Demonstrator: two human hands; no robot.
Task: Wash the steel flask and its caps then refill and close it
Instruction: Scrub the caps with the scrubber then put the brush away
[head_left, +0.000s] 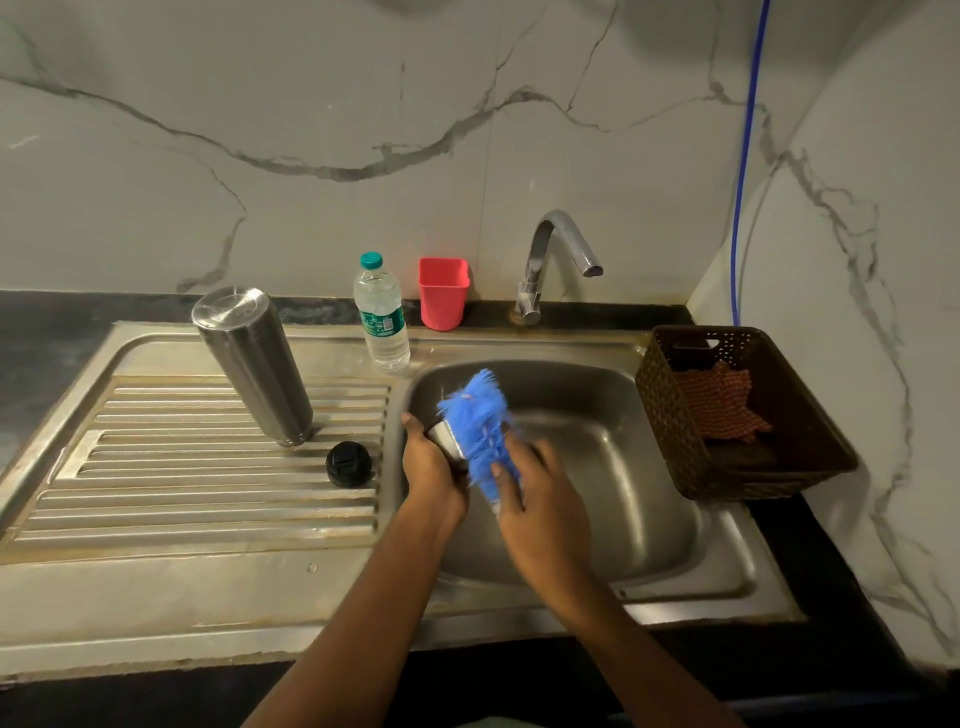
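The steel flask (254, 364) stands upside down on the ribbed drainboard (208, 493), left of the basin. A black inner cap (348, 463) lies on the drainboard beside it. Over the basin, my left hand (431, 467) grips a small steel cup cap (445, 436). My right hand (540, 499) grips a blue bottle brush (480, 421), whose bristles lie against the steel cap. The brush handle is mostly hidden in my right hand.
A steel sink basin (597, 467) sits under a closed tap (558, 260). A plastic water bottle (382, 312) and a red cup (443, 292) stand at the back rim. On the right, a brown basket (670, 415) holds a checked cloth (719, 405).
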